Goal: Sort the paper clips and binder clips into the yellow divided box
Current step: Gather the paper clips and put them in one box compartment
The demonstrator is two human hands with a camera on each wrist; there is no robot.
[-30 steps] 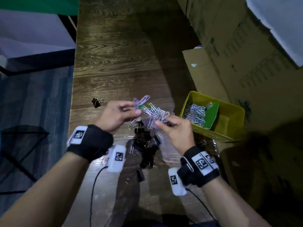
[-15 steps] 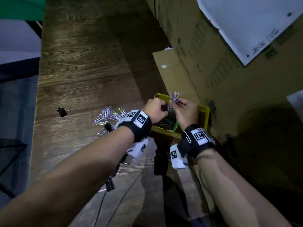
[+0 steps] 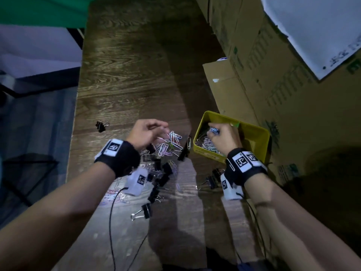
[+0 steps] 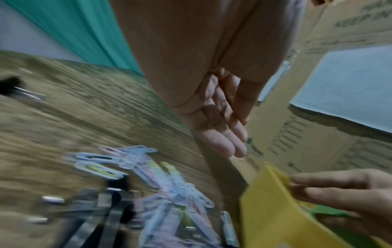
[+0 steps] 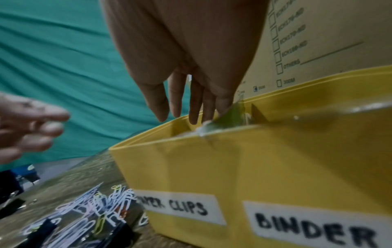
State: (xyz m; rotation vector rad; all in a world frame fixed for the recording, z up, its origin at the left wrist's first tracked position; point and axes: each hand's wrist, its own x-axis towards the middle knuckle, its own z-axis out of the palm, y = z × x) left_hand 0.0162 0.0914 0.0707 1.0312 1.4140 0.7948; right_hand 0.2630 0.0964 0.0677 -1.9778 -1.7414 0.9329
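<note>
The yellow divided box point(image 3: 256, 130) stands at the table's right, labelled for paper clips and binders on its front point(image 5: 212, 159). Its left compartment holds coloured paper clips point(image 3: 206, 146), beside a green divider point(image 3: 235, 124). My right hand point(image 3: 212, 132) hangs over that compartment, fingers pointing straight down point(image 5: 184, 115), with a few clips at its fingertips in the head view. My left hand point(image 3: 162, 130) hovers over the loose paper clip pile point(image 3: 172, 142), its fingers relaxed and its palm empty point(image 4: 231, 142). Black binder clips point(image 3: 161, 174) lie mixed in below the pile.
Stray binder clips lie at the left point(image 3: 100, 126), near the front point(image 3: 145, 211) and by my right wrist point(image 3: 213, 180). Cardboard boxes point(image 3: 263, 65) wall the right side behind the yellow box. The table's left edge point(image 3: 75, 133) drops to the floor. Thin cables point(image 3: 110, 222) trail from both wrists.
Both hands were at the box with clips half a second ago. My left hand has come back left over the pile, empty. My right hand stays over the paper clip compartment, fingers now straightened.
</note>
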